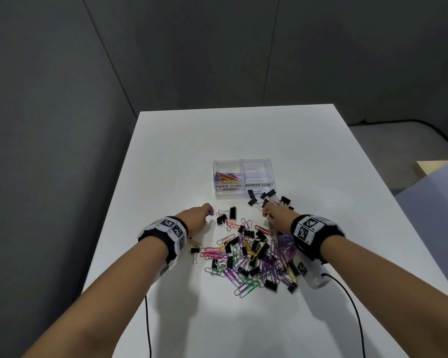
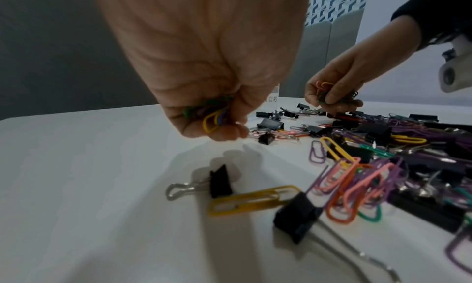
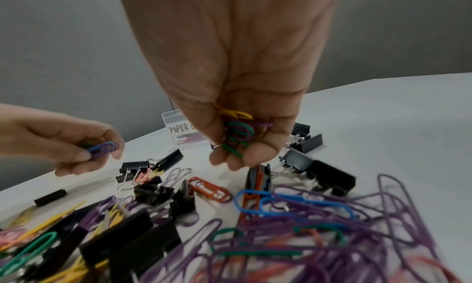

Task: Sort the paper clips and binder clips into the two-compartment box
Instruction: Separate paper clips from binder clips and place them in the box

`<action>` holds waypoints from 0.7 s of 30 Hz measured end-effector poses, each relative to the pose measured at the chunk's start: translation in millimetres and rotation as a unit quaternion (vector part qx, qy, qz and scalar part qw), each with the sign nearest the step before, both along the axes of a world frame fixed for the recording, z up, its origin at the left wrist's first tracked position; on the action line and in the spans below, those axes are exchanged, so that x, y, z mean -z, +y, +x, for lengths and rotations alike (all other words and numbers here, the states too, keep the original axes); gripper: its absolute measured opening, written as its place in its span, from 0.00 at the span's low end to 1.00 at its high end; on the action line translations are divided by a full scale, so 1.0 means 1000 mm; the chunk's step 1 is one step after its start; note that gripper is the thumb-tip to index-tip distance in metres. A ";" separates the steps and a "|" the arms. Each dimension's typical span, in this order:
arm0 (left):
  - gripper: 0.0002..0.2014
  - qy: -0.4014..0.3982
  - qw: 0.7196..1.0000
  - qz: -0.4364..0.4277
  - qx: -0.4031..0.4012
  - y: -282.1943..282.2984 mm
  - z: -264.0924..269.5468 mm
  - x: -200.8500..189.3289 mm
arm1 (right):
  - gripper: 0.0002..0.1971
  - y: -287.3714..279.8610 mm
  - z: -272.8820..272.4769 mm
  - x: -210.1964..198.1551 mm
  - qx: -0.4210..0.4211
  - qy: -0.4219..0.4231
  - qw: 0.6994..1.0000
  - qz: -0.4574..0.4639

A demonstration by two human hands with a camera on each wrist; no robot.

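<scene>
A clear two-compartment box (image 1: 243, 195) stands on the white table; its left side, marked PAPER CLIPS, holds coloured paper clips (image 1: 228, 177), its right side, marked BINDER CLIPS, looks bare. A mixed pile of coloured paper clips and black binder clips (image 1: 251, 257) lies in front of it. My left hand (image 1: 199, 218) hovers left of the pile and grips a bunch of paper clips (image 2: 214, 115). My right hand (image 1: 274, 218) hovers at the pile's far right and grips another bunch of paper clips (image 3: 237, 131). Several binder clips (image 1: 269, 198) lie just before the box.
A lone binder clip (image 1: 195, 254) and a yellow paper clip (image 2: 253, 199) lie at the pile's left edge. Black cables (image 1: 347, 301) trail from my wrist bands across the near table. Grey walls close off the left and back; the table edges are near on both sides.
</scene>
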State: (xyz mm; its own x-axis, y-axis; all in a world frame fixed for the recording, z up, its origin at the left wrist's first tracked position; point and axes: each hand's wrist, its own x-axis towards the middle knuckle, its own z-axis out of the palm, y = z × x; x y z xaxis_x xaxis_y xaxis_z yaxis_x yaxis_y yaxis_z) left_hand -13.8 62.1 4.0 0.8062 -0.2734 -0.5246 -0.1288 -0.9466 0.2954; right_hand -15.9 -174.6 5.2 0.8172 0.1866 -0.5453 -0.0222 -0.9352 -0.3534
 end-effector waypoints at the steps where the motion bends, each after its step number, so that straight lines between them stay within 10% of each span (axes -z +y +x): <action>1: 0.19 0.002 1.000 -0.008 0.000 -0.002 -0.001 0.001 | 0.07 0.000 -0.001 0.000 0.002 -0.006 1.000 -0.005; 21: 0.12 -0.119 0.967 0.112 0.197 -0.056 0.001 0.005 | 0.13 0.010 -0.009 0.019 -0.047 -0.040 0.989 -0.138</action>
State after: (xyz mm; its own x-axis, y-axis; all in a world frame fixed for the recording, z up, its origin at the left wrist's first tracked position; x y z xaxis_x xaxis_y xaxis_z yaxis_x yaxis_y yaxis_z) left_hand -12.3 5.8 -0.5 0.7679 -0.4850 -0.4185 -0.5319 -0.8468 0.0055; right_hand -24.8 -164.3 -14.0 0.8453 0.1175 -0.5212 0.0876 -0.9928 -0.0818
